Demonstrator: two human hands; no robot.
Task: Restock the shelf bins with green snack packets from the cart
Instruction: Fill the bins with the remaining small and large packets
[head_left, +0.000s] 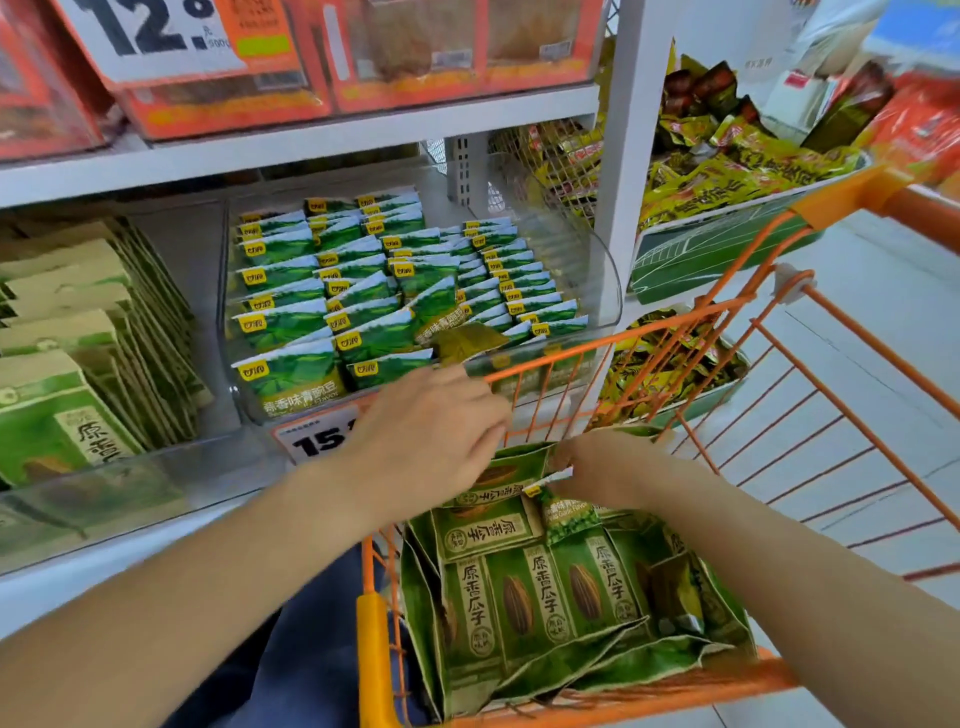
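Observation:
An orange wire cart (675, 322) stands against the shelf, holding several green sunflower-seed bags (519, 597). Among them lies a small green pea packet (563, 512); my right hand (608, 470) pinches its white top edge inside the cart. My left hand (426, 431) hovers over the cart's near-left corner with fingers relaxed, holding nothing that I can see. Behind it, a clear shelf bin (597, 291) is filled with rows of the same small green pea packets (374, 291).
A clear bin of larger green bags (78, 364) sits to the left on the same shelf. Orange boxes (223, 104) fill the shelf above. Yellow-green snack packs (727, 171) lie in trays to the right. White floor (857, 338) shows beyond the cart.

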